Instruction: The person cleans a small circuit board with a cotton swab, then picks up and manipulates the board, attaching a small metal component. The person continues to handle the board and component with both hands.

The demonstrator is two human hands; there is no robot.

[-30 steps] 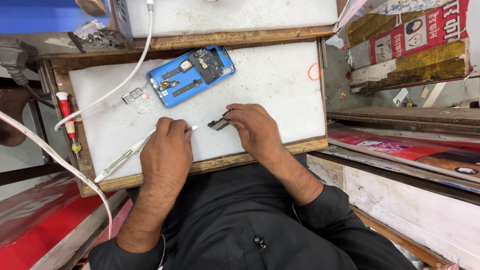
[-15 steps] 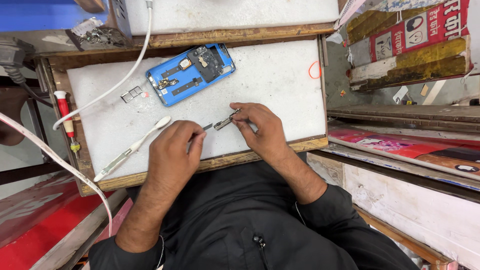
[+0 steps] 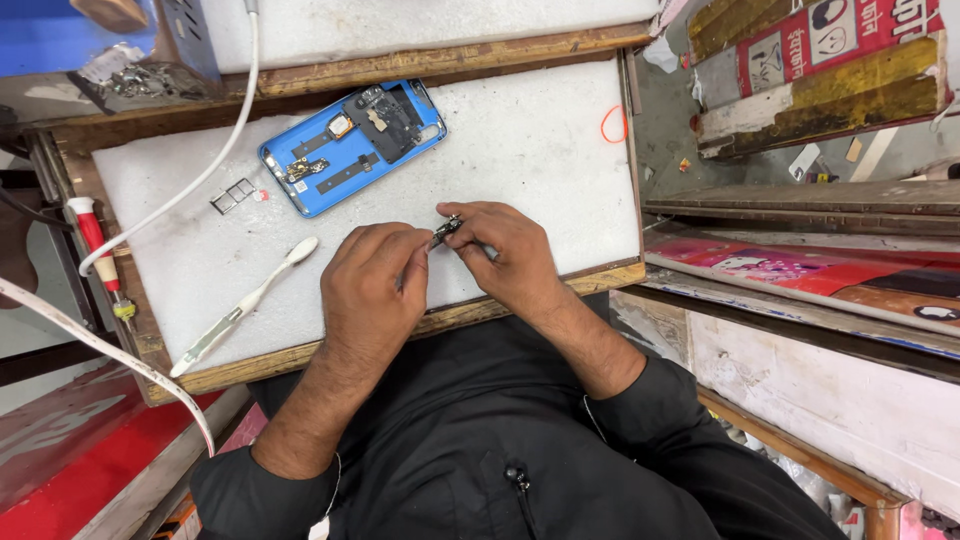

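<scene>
Both hands have drawn together over the white work board [image 3: 540,150] since a second ago: the left hand [image 3: 372,285] has let go of the white toothbrush [image 3: 245,300], which now lies free on the board at about 9 o'clock from that hand, and has moved right to meet the right hand [image 3: 505,255]. The right hand's fingertips are pinched shut on a small dark metal part [image 3: 445,230], lifted a little off the board; the left fingers curl in close to its lower end, but whether they actually clasp it cannot be told. So the brushing looks finished, and the work has shifted to close fingertip handling of the part itself. The opened blue phone [image 3: 350,145] sits untouched at 11 o'clock from the hands, with a small metal tray [image 3: 232,195] just beside its left end, and a red-handled screwdriver [image 3: 97,250] at the board's left edge
</scene>
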